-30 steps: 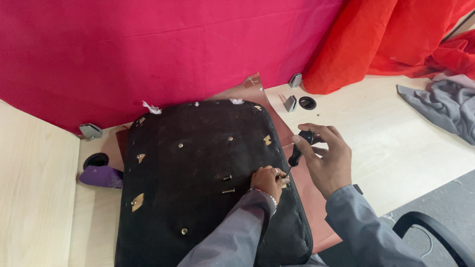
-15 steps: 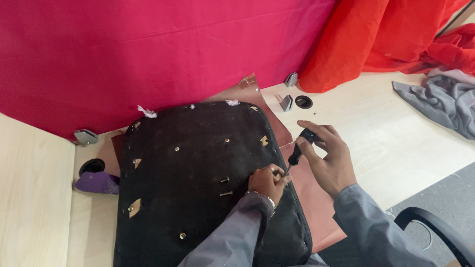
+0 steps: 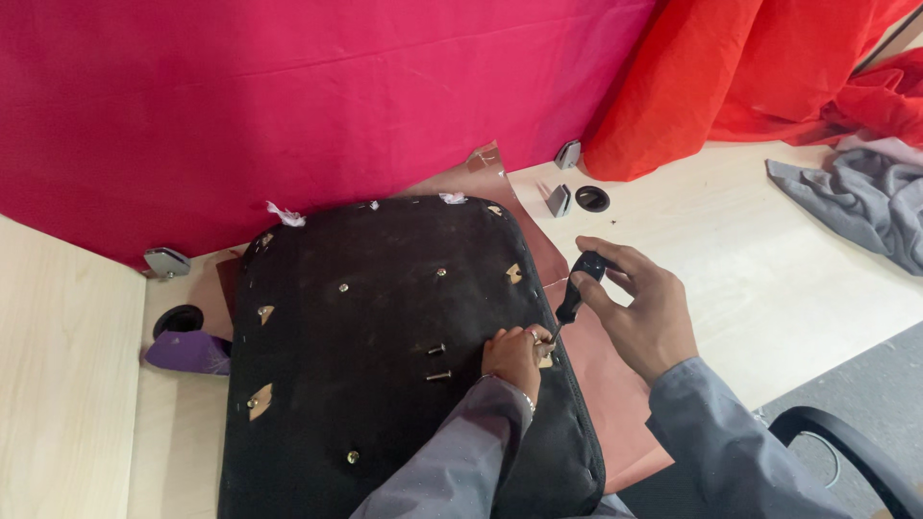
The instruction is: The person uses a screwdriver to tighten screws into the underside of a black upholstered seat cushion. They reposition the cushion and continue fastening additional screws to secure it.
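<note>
Spanning pale desk (image 3: pixel 788 279), magenta cloth (image 3: pixel 288 106)

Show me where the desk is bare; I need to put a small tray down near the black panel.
The widest bare patch of desk lies right of the right hand, bordered by the grey cloth and red fabric. A bare strip runs along the far left, beside the purple object. It is crowded around the black panel, where the left hand and screwdriver work.
</note>
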